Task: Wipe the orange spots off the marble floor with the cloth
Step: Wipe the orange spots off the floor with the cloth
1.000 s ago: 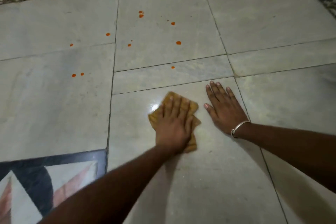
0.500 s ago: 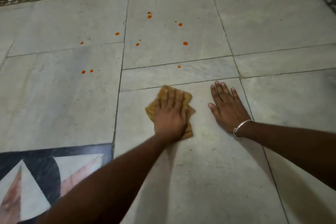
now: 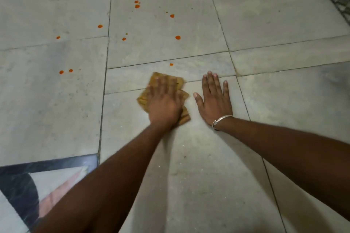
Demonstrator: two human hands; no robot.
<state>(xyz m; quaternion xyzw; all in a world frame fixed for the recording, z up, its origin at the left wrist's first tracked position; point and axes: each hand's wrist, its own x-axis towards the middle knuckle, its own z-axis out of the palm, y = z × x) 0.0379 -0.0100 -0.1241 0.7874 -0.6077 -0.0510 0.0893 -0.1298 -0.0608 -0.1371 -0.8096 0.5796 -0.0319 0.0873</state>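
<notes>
Soft, light mustard-yellow folded cloth (image 3: 143,98) lies near-centre on the pale marble floor (image 3: 56,104), pinned under the flat left hand (image 3: 163,105); it likely bunches, so press its middle. Both grips apart; right hand (image 3: 214,100) flat on the floor just right of it.

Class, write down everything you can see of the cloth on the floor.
The cloth is a mustard-yellow rag of soft-looking fabric, crumpled and folded, with uneven edges. It lies on the marble floor across a tile joint. The left hand presses on it with straight fingers, covering its middle, so only its edges show. The nearest orange spot lies beyond its far edge, not touching it.
</notes>
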